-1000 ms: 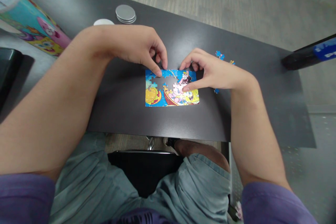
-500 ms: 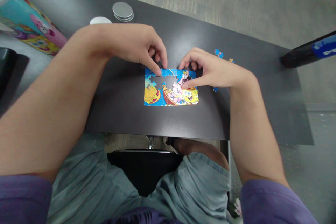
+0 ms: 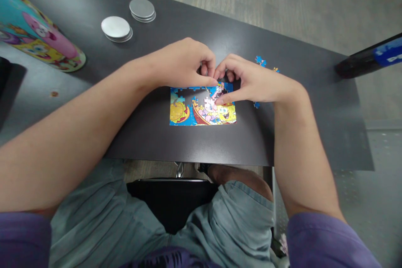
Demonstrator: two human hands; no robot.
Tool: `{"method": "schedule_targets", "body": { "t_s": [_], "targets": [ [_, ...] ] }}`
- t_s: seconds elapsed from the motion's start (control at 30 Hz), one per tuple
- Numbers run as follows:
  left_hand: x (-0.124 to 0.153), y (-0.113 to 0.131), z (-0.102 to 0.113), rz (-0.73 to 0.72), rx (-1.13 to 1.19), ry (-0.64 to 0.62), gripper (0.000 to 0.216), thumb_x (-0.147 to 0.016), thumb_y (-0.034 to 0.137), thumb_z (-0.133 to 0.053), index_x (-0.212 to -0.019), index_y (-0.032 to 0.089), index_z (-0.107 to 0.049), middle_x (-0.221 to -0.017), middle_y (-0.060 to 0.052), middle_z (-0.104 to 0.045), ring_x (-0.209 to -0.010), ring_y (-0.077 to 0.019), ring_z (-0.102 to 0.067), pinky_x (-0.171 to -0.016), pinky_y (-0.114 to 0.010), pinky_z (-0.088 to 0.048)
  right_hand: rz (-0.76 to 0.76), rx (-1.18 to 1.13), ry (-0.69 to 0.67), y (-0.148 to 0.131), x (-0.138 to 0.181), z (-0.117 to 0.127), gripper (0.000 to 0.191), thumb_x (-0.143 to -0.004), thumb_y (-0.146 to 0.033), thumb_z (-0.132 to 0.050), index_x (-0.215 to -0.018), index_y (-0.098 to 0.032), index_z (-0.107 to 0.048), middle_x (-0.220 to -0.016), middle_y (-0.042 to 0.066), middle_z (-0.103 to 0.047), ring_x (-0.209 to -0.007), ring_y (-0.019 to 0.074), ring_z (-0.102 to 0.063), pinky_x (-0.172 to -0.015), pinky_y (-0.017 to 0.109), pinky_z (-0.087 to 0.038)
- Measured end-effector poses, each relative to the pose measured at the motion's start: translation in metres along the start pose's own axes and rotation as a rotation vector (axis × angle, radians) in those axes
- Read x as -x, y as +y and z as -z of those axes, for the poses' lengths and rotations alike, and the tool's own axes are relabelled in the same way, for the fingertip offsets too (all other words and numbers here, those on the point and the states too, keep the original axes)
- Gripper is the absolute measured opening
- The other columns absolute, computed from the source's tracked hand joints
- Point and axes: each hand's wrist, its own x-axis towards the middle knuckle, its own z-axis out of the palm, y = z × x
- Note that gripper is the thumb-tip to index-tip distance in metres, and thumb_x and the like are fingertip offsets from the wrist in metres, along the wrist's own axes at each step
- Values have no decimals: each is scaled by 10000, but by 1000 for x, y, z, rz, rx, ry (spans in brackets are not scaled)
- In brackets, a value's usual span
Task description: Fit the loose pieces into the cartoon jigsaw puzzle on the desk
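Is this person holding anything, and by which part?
It cannot be told: the right hand has its thumb over the right half of the puzzle, and the left hand is at its far edge.

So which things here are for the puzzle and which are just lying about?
For the puzzle:
unfinished jigsaw
loose pieces around the right hand

Seemingly just lying about:
nearer silver disc stack
farther silver disc stack
cartoon-printed tube, though its link is unclear
dark cylinder with blue label

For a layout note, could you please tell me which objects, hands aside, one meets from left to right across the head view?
Cartoon-printed canister, nearer disc stack, farther disc stack, partly assembled puzzle, loose puzzle pieces, dark cylinder with a blue label.
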Motion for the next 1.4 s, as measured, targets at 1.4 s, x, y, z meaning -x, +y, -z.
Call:
{"method": "schedule_targets", "body": {
  "t_s": [1.4],
  "targets": [
    [20,3,24,79,222,148,251,-961,523,-941,-996,306,-820,-844,53,-791,-827,-143,-666,-802,-423,-464,-14,-203,32,10,-1,4,623,-1004,-898,-1039,-1157,-319,-868,-1113,52,-845,-994,289,-684,-890,452,-563]
  ]
}}
